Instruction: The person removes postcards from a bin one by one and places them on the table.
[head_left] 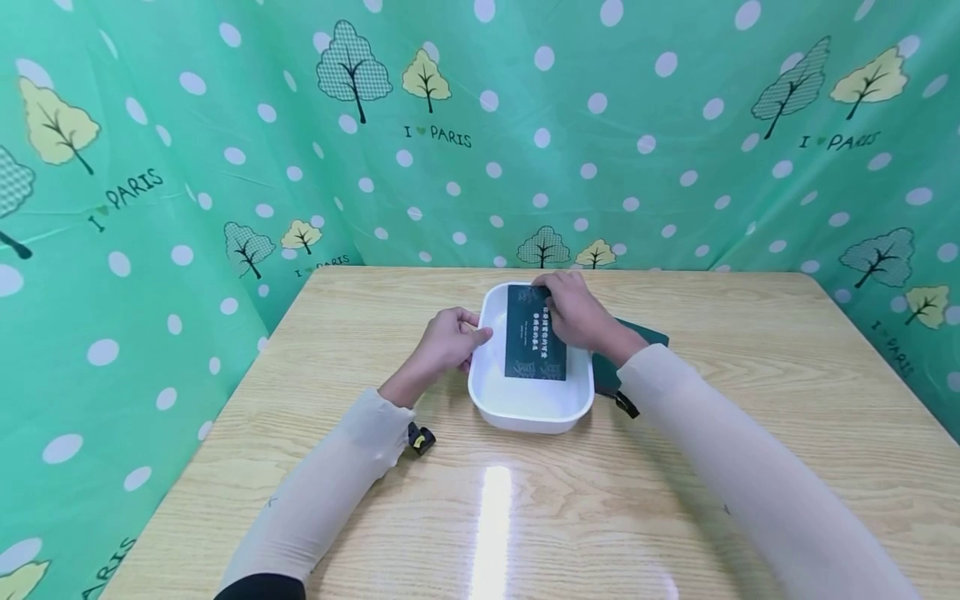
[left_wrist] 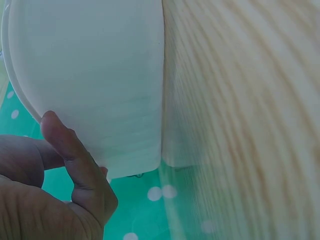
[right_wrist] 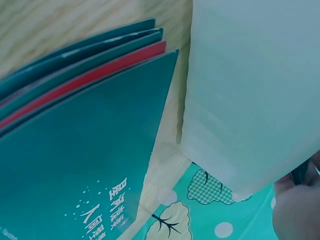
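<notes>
A white rectangular plastic basin [head_left: 528,406] with rounded corners sits on the table. My left hand [head_left: 450,339] grips its left rim, thumb over the edge; in the left wrist view, a finger of the left hand [left_wrist: 80,170] lies against the basin's outer wall [left_wrist: 100,95]. My right hand [head_left: 576,312] holds a dark green card [head_left: 525,337] with white printed characters over the basin's inside. In the right wrist view, only part of the right hand [right_wrist: 300,210] shows, at the lower right, beside the basin's wall [right_wrist: 250,95].
Right of the basin lies a stack of dark green cards or booklets [right_wrist: 85,150] with a red layer, partly under the right forearm in the head view. A black strap with a small device [head_left: 421,439] shows at the left wrist. A green patterned curtain [head_left: 450,183] hangs behind the wooden table [head_left: 375,517].
</notes>
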